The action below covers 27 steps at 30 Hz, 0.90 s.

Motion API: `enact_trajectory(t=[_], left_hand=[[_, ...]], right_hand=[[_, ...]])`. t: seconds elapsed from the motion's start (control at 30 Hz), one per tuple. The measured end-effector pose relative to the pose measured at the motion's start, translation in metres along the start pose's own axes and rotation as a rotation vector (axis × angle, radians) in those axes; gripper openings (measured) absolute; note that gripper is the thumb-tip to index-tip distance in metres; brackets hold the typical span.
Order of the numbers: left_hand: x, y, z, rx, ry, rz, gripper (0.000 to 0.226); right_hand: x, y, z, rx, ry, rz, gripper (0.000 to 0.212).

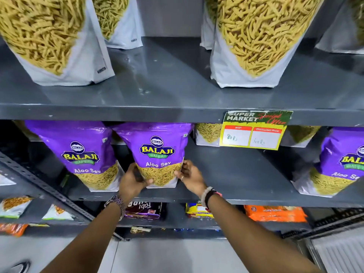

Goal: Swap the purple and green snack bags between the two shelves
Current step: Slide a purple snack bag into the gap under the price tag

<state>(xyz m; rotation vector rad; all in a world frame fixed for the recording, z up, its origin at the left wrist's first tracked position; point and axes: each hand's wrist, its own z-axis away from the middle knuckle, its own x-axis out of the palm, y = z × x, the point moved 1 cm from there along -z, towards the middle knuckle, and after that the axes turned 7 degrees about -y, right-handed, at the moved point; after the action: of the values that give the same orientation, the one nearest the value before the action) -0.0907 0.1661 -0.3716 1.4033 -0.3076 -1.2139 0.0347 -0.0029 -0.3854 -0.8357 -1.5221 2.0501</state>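
A purple Balaji Aloo Sev bag (157, 146) stands upright on the middle grey shelf (236, 174). My left hand (134, 182) grips its lower left corner and my right hand (190, 177) holds its lower right edge. Another purple bag (78, 152) stands just to its left, and a third (340, 164) stands at the far right. On the upper shelf (167, 85) stand white bags showing yellow sev, one on the left (49, 36) and one on the right (256, 36); their tops are cut off, so no green colour shows.
A yellow price tag (254, 131) hangs from the upper shelf's front edge. More sev bags (206, 133) stand behind on the middle shelf. The lower shelf holds dark (144, 210), yellow (197, 210) and orange (275, 213) packets. A slotted metal upright (39, 184) runs along the left.
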Motion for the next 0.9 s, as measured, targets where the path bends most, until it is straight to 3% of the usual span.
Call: enact_trajectory(t=[0.2, 0.5, 0.9], left_hand=[[0.018, 0.027, 0.003, 0.033, -0.12, -0.024, 0.074], [0.088, 0.063, 0.0, 0.052, -0.239, 0.009, 0.062], [0.133, 0.077, -0.002, 0.047, -0.274, 0.036, 0.068]], right_hand=[[-0.023, 0.006, 0.012, -0.019, 0.068, -0.053, 0.026], [-0.096, 0.026, 0.045, -0.012, 0.192, -0.048, 0.028], [-0.139, 0.037, 0.065, 0.019, 0.243, -0.027, 0.024]])
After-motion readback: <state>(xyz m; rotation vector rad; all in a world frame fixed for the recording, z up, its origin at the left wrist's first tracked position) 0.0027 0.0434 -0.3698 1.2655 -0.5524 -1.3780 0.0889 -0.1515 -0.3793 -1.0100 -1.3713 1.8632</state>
